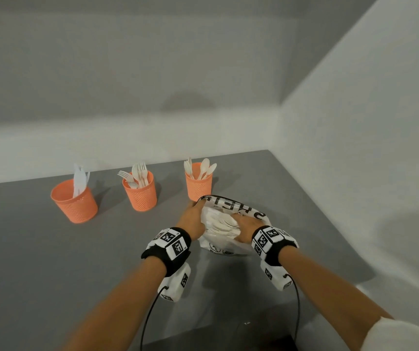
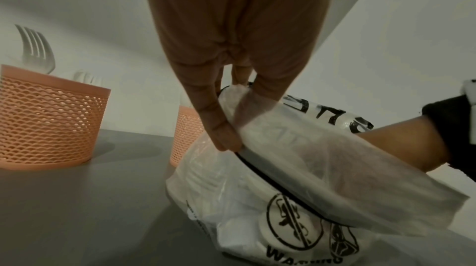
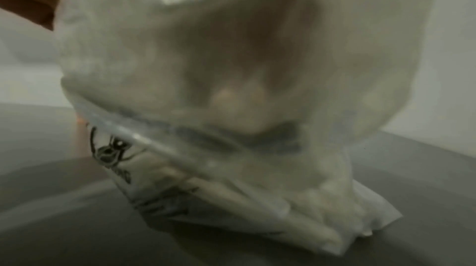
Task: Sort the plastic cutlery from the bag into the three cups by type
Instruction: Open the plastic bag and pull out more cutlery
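Note:
A white plastic bag [image 1: 218,243] with black print lies on the grey table [image 1: 76,262], with pale cutlery [image 1: 222,224] showing in its mouth. My left hand [image 1: 195,211] pinches the bag's black-edged rim [image 2: 262,170] between thumb and fingers and holds it up. My right hand [image 1: 241,224] reaches into the bag among the cutlery. Through the blurred plastic [image 3: 231,87] its fingers cannot be made out. Three orange mesh cups stand behind: knives [image 1: 75,201] on the left, forks [image 1: 140,191] in the middle, spoons [image 1: 198,182] right behind the bag.
White walls close off the table at the back and on the right. The fork cup [image 2: 49,121] and spoon cup [image 2: 185,134] stand close to my left hand. Cables hang from both wrist cameras.

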